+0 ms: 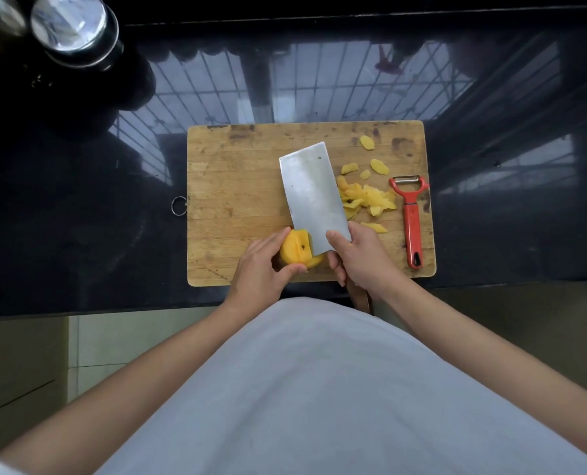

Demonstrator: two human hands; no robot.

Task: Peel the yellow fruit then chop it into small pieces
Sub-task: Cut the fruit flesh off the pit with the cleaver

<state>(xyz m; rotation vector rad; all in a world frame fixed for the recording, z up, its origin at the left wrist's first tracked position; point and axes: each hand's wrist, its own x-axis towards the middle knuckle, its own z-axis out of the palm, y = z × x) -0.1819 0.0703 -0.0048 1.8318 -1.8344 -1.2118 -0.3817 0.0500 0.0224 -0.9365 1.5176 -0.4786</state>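
Note:
The peeled yellow fruit lies near the front edge of the wooden cutting board, with a slice partly cut on its right side. My left hand holds the fruit between fingers and thumb. My right hand grips the handle of a steel cleaver, thumb against the blade. The blade's edge is down in the fruit's right end. A pile of yellow peelings lies right of the blade.
A red peeler lies along the board's right edge. The board sits on a glossy black counter. Steel pots stand at the far left corner. A metal ring hangs off the board's left side.

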